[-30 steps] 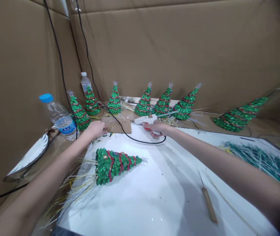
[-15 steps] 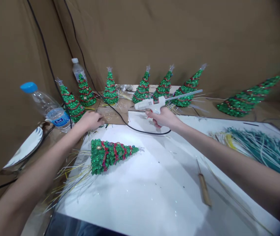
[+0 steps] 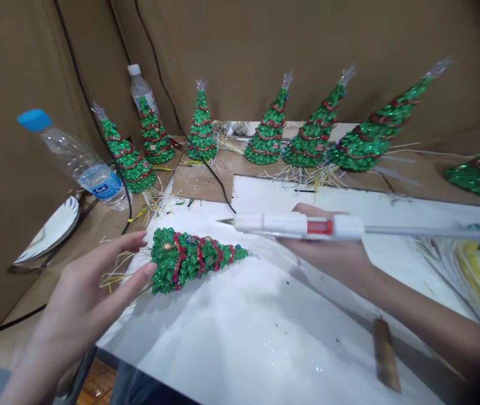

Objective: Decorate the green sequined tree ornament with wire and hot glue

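white glue gun [image 3: 299,225] in right hand [image 3: 328,253] lies level, nozzle pointing left.

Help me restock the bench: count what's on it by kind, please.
Standing glitter trees: 7, one cut off at the right edge
Lying glitter tree: 1
Water bottles: 2
Glue gun: 1, in the right hand
Wooden-handled tool: 1
Total: 12

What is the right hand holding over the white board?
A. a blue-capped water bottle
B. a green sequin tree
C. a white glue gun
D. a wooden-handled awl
C: the right hand grips the white glue gun, its nozzle pointing left above the green sequin tree lying on its side.
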A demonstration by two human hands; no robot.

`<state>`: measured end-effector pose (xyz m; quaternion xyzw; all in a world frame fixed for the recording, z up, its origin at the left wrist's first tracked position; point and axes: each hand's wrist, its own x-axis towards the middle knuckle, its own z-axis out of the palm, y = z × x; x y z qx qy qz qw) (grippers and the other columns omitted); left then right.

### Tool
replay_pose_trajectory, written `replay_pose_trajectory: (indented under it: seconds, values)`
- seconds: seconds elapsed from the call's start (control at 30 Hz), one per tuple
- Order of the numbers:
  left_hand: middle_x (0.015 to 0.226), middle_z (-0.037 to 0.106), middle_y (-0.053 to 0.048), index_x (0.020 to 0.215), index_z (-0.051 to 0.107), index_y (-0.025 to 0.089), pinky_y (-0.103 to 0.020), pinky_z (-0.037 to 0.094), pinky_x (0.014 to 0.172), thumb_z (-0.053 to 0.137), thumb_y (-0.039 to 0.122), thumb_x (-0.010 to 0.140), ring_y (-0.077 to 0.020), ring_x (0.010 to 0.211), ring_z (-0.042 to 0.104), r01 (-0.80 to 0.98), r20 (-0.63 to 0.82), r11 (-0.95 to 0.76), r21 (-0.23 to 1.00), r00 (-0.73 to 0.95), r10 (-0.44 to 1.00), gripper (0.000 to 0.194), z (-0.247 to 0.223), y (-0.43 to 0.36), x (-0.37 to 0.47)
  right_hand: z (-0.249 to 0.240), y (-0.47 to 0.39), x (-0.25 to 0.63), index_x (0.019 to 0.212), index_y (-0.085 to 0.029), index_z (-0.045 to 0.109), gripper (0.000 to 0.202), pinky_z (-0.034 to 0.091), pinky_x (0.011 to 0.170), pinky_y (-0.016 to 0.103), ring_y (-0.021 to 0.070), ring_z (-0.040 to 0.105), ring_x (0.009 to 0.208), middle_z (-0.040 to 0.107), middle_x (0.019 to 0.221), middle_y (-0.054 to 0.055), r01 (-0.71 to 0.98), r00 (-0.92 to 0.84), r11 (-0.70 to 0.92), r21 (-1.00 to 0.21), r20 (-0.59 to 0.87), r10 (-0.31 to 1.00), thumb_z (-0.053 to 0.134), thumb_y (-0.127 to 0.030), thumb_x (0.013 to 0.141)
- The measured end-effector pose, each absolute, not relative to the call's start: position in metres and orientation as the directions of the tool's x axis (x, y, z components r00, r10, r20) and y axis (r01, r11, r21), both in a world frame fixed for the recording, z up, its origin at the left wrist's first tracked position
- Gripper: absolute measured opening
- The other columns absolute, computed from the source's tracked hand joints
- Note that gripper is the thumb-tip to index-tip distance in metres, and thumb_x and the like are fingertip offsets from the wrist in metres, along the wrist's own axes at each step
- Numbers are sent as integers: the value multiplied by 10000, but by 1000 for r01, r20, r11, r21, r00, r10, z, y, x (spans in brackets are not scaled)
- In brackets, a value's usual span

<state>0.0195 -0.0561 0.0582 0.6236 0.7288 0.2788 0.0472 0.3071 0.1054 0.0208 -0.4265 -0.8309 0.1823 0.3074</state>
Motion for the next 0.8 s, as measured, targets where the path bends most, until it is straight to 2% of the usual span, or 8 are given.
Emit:
replay_pose_trajectory:
  seconds: [0.1,0.17,0.23,0.33,0.47,0.67,0.8]
  values:
    - [984,724,-43,1132,601,232,-311,550,797,680,514,718,-204,876,682,816,234,174,552,-352,907,507,39,-59,29,19,98,309,598,-220,400,174,263,384,194,61,327,376,398,440,-90,478,-547,718,-506,469,694,549,-170,672]
    - [986,719,-40,1239,528,241,-301,548,837,688,450,737,-184,893,676,712,144,211,670,-403,904,566,29,-56,35,16,96,311,624,-220,411,123,247,389,190,58,283,376,365,446,-94,416,-595,786,-457,517,615,493,-138,665]
    - [968,722,-21,1322,464,279,-275,547,863,680,416,761,-165,922,675,593,90,197,781,-419,903,617,23,-55,40,12,95,312,669,-223,426,100,243,396,193,66,268,389,355,467,-88,368,-633,824,-430,534,561,472,-175,744]
    - [1027,724,-20,1392,409,316,-244,552,872,683,350,779,-156,962,680,490,53,176,854,-417,907,672,19,-58,43,8,95,311,707,-226,438,192,228,403,214,78,264,396,351,487,-79,351,-648,871,-344,583,491,441,-286,889]
    - [1165,694,-29,1328,528,303,-272,571,880,700,318,767,-205,1007,685,522,102,160,838,-437,894,586,18,-62,43,7,93,308,696,-225,428,282,233,411,243,86,283,402,330,494,-71,366,-680,888,-279,572,460,437,-375,935]
    - [1134,710,-13,1208,637,299,-309,578,884,723,347,737,-238,1003,690,595,140,190,781,-463,875,482,19,-66,43,9,88,302,685,-219,430,302,234,418,288,102,304,407,326,516,-48,325,-668,906,-272,612,423,340,-260,971]
    - [1153,702,-5,1183,651,311,-314,568,902,729,328,735,-237,1019,684,615,133,178,768,-426,895,455,19,-70,39,9,86,299,690,-212,461,306,233,427,296,106,321,424,343,532,-39,323,-674,910,-259,612,413,358,-282,970]
